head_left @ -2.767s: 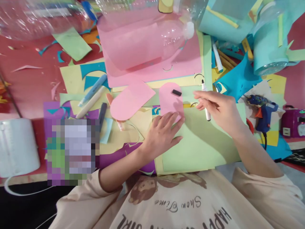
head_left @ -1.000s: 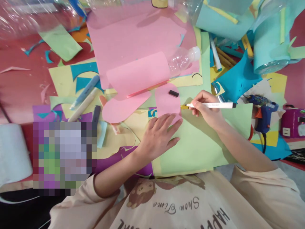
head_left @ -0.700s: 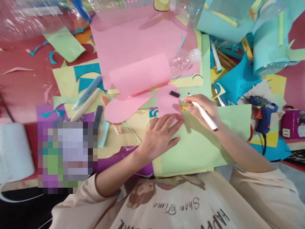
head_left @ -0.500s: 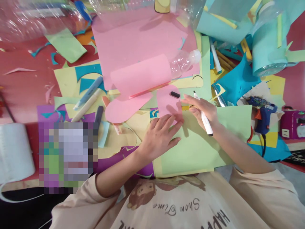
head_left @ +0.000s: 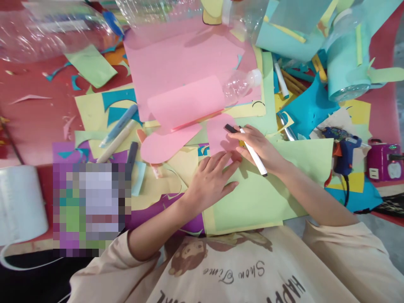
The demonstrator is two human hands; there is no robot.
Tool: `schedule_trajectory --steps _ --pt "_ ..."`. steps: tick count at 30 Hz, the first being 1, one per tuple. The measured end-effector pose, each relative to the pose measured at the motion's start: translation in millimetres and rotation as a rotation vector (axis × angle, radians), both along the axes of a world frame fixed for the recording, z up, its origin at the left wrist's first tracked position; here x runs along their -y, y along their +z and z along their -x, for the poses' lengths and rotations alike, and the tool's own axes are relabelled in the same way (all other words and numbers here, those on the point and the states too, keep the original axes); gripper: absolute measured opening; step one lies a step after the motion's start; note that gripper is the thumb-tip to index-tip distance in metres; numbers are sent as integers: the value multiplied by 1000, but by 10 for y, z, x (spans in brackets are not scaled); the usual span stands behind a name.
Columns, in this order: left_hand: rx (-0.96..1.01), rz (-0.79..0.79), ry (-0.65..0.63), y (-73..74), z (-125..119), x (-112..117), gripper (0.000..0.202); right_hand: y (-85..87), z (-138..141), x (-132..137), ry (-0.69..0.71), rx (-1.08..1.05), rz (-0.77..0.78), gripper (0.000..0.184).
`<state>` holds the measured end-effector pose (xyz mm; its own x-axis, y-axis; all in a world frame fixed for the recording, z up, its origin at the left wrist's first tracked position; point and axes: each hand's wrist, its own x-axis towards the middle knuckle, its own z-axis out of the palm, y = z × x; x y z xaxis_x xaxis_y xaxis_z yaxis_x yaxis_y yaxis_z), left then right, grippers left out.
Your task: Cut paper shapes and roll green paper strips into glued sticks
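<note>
My left hand (head_left: 210,179) lies flat with fingers spread, pressing the lower end of a rounded pink paper cutout (head_left: 221,134) onto a light green sheet (head_left: 271,193). My right hand (head_left: 260,147) is closed around a white marker (head_left: 252,150), its tip pointing up-left over the pink cutout. The marker's black cap (head_left: 230,128) lies on the cutout just beside the marker tip. A second rounded pink cutout (head_left: 166,144) lies to the left.
A plastic bottle wrapped in pink paper (head_left: 202,99) lies just beyond the cutouts. Big pink sheet (head_left: 183,54), several markers (head_left: 118,126), paper scraps and clear bottles (head_left: 53,29) crowd the red table. A blue glue gun (head_left: 342,149) sits right; a white roll (head_left: 20,204) sits left.
My right hand turned the marker from lying sideways to pointing up-left and moved left, bringing its tip over the pink cutout beside the cap. My left hand stayed pressed on the cutout.
</note>
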<state>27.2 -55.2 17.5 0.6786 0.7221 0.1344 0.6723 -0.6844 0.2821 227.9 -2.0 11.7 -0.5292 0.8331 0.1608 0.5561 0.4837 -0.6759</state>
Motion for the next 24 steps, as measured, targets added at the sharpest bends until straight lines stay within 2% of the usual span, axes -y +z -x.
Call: schedule_trajectory --steps 2,6,9,12,15,17,19,24 --pt "42 57 18 -21 7 -6 45 30 -16 8 -41 -116 53 30" --pt "211 171 74 -23 24 -38 42 165 -53 25 -177 -469 283 29" --pt "390 181 176 28 22 -79 39 267 -71 65 -241 -652 412 27" --pt "582 249 269 104 -2 -146 43 326 -54 131 -203 -739 644 30" --pt "708 499 276 148 -27 -224 28 349 -3 176 -139 -809 856 27" --pt "763 625 316 138 -31 -264 24 351 35 175 -117 -871 918 26" --pt "813 682 370 101 -26 -286 25 345 65 150 -117 -905 949 29" --pt "1011 770 448 24 -10 -289 26 329 100 61 -263 -909 991 51"
